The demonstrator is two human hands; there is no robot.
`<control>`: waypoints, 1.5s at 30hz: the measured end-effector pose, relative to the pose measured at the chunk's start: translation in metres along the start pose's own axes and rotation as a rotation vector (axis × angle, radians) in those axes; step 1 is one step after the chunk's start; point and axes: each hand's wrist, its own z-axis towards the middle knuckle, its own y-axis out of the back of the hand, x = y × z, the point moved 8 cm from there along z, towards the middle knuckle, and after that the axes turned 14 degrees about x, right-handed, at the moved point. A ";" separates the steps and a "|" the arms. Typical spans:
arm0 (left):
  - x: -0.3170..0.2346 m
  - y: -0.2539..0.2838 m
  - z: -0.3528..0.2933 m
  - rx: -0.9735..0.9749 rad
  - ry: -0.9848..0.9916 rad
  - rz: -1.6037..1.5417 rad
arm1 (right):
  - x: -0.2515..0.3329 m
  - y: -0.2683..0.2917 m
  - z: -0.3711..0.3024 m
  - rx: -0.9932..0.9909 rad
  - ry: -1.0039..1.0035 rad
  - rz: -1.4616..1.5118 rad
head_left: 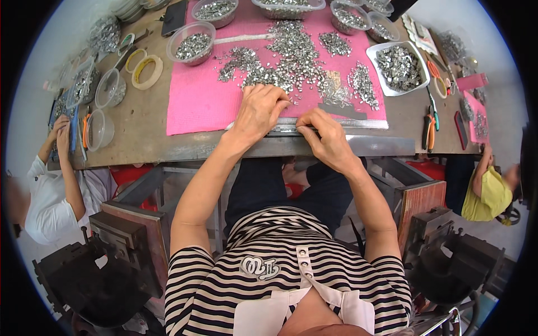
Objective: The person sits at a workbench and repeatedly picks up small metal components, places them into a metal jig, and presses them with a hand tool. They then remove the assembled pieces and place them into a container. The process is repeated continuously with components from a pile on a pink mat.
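My left hand (259,111) is over the near edge of a pink mat (193,103), its fingers curled together at the front of a pile of small shiny metal pieces (291,53). Whatever is between its fingertips is too small to make out. My right hand (328,137) has thumb and forefinger drawn together at a narrow metal strip (282,129) along the table's front edge. Small pieces appear lined up on that strip between my hands. What the right fingertips pinch is hidden. A flat grey metal piece (343,111) lies just beyond my right hand.
Clear tubs of metal pieces (192,43) stand behind the mat, and a white tub (397,66) is on its right. Tape rolls (147,73) lie left; orange-handled pliers (430,131) lie right. Co-workers sit at the left (67,190) and right (487,193).
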 end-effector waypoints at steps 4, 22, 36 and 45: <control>0.003 0.010 -0.006 -0.005 0.056 -0.129 | 0.006 -0.004 0.001 -0.042 0.020 -0.054; 0.001 0.024 -0.036 0.015 0.065 0.172 | 0.025 -0.019 0.000 -0.086 0.109 -0.408; -0.018 0.020 -0.041 0.084 0.131 -0.192 | -0.030 -0.006 0.040 -0.056 -0.044 -0.483; -0.031 0.006 -0.048 -0.042 0.002 -0.262 | -0.011 0.003 0.016 -0.011 -0.118 -0.017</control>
